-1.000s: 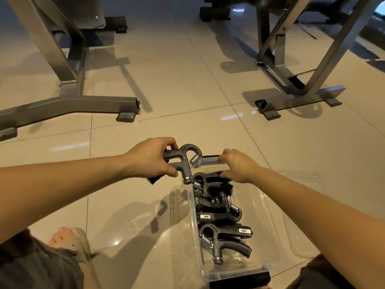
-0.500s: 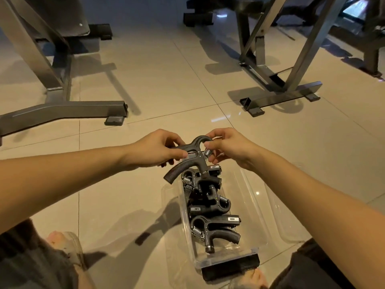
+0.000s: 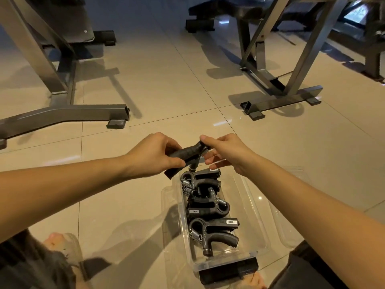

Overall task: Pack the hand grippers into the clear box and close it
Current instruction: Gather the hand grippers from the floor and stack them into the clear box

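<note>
One black plastic spring hand gripper (image 3: pixel 183 156) is held over the far end of the clear rectangular plastic box (image 3: pixel 256 226), just above the packed grippers. It is likely being turned to fit the gap left at that end.

The left hand (image 3: pixel 154 157) is wrapped round one handle, thumb underneath, and probably carries the weight. The right hand (image 3: pixel 229 152) pinches the head by the spring between thumb and forefinger, with the other fingers loosely spread. That grip looks meant for steering.

The box stands on the beige tiled floor (image 3: pixel 145 90) between the knees, long axis pointing away. The packed grippers are laid flat in a row and appear to alternate direction, presumably so they nest.

Count:
- In hand: 1.
- In the box: 3 made out, far (image 3: pixel 201 179), middle (image 3: pixel 208 207) and near (image 3: pixel 214 230). Overlap at the far end means a fourth cannot be ruled out.
- Clear lid (image 3: pixel 289 232): 1, lying just right of the box, so the box is not yet closed.
- Black bar (image 3: pixel 229 270) at the box's near end: 1.
- Grey steel bench frames: 2, left (image 3: pixel 68 113) and right (image 3: pixel 285 101).
</note>
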Available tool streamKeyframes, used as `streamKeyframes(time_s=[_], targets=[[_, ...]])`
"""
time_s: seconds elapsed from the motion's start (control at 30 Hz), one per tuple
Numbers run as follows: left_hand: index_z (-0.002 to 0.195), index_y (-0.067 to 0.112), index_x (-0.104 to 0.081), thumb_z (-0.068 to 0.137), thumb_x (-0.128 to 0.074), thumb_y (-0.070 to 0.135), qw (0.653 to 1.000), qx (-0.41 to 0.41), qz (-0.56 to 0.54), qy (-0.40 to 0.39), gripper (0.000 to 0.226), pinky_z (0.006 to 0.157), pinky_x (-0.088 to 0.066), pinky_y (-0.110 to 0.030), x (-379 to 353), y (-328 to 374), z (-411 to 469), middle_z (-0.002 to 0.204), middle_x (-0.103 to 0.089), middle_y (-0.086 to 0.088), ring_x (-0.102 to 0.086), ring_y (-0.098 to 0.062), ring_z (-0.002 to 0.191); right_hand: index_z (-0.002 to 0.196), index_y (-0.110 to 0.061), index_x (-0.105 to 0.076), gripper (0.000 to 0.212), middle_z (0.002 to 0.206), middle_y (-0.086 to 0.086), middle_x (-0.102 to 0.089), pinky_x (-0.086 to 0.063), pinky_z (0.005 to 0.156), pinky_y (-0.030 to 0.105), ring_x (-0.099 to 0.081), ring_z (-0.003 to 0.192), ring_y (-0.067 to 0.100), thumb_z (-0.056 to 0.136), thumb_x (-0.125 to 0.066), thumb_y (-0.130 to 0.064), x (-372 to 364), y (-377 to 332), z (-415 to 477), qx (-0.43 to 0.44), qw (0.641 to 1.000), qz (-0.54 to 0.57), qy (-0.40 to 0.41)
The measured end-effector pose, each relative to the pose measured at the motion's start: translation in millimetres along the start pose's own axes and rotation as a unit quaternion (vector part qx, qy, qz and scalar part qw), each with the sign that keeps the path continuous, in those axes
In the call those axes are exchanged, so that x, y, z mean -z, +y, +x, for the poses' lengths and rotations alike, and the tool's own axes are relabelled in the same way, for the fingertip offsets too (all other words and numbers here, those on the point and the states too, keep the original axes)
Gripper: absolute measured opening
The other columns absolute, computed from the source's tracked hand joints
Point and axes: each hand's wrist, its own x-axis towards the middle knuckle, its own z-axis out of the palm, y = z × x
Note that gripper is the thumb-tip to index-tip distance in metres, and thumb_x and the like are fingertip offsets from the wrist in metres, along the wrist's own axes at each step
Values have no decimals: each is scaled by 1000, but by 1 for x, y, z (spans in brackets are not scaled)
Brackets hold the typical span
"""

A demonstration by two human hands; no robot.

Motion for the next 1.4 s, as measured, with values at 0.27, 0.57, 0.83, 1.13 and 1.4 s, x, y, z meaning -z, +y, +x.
streamKeyframes(time_s=[0.27,0.57,0.83,1.13,1.4], targets=[[113,27,-76,76,-85,40,996,-62,32,-54,41,75,-54,-31,-6,11,-7,92,-74,9,-66,-7,82,105,8,-59,19,91,27,-68,-60,48,31,-72,55,29,94,-66,-5,-1,-2,2,-59,991,118,33],[130,19,-65,91,-69,40,996,60,31,-53,44,93,-49,-32,-3,-7,17,120,-67,5,-64,-13,107,117,-10,-70,22,91,14,-68,-55,53,23,-67,68,15,101,-55,-7,7,-13,-2,89,988,-109,-58],[97,14,-79,93,-70,31,976,96,-150,-127,20,69,-47,-28,0,0,14,88,-78,-3,-67,-10,79,118,-9,-70,21,100,15,-73,-50,56,16,-65,72,11,100,-60,-14,5,-9,6,170,983,-67,-21],[90,2,-78,92,-72,22,951,185,-248,19,21,62,-45,-27,-14,-1,23,82,-77,-13,-61,-15,67,116,-15,-60,63,97,-3,-65,-57,78,39,-64,87,15,74,-80,-58,-3,4,6,174,935,-308,32],[97,5,-77,90,-74,30,962,126,-225,-92,25,71,-52,-29,-37,-1,29,91,-77,-13,-67,-14,77,100,-18,-65,41,88,-2,-67,-57,72,42,-63,79,20,71,-79,-43,14,14,19,196,874,-441,52]])
